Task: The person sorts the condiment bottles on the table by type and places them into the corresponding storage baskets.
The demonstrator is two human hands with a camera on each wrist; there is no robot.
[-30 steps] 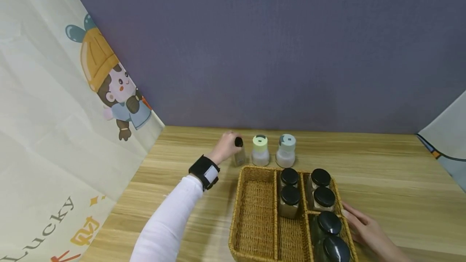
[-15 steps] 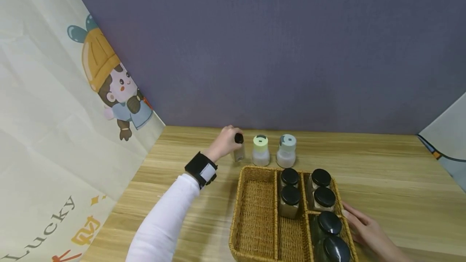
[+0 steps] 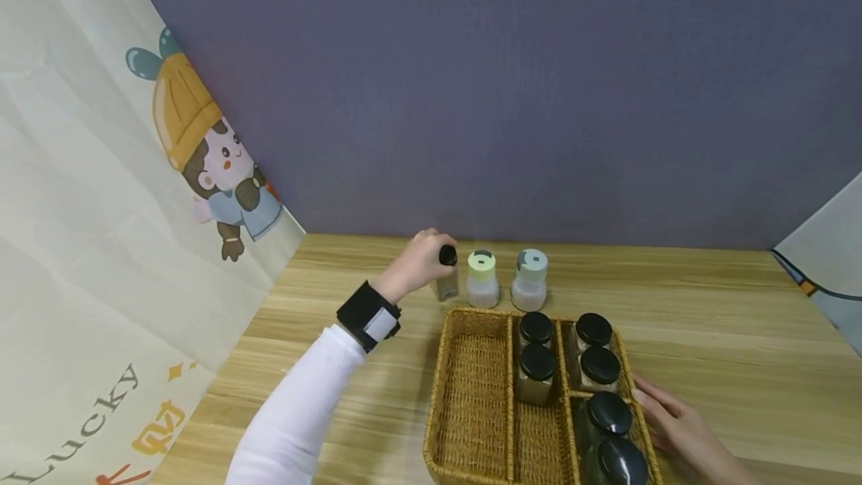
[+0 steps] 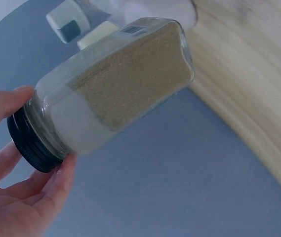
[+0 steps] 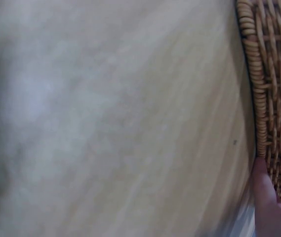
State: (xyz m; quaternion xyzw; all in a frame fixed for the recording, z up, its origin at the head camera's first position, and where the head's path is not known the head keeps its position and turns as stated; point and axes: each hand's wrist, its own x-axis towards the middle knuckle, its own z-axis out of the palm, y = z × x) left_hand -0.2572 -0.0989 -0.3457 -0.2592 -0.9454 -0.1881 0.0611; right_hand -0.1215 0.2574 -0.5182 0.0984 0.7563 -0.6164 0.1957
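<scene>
My left hand [image 3: 419, 263] pinches a square glass spice jar [image 4: 125, 79] around its black lid, thumb on one side and fingers on the other. Brown powder fills part of the jar. In the head view it is just left of a yellow-capped shaker [image 3: 482, 279]. My right hand [image 3: 680, 425] rests with extended fingers against the right outer side of a divided wicker basket [image 3: 469, 474]. In the right wrist view, a finger [image 5: 263, 185] touches the woven wall.
Several black-lidded jars stand in the basket's middle and right compartments, among them a front jar [image 3: 622, 461]. A shaker with a pale blue-green cap [image 3: 530, 279] stands behind the basket. A dark blue-grey panel [image 3: 512, 96] rises along the table's back edge.
The left hand has shifted the spice jar a little, at first upward in the view and then right, toward the yellow-capped shaker. My right hand and the basket stay put.
</scene>
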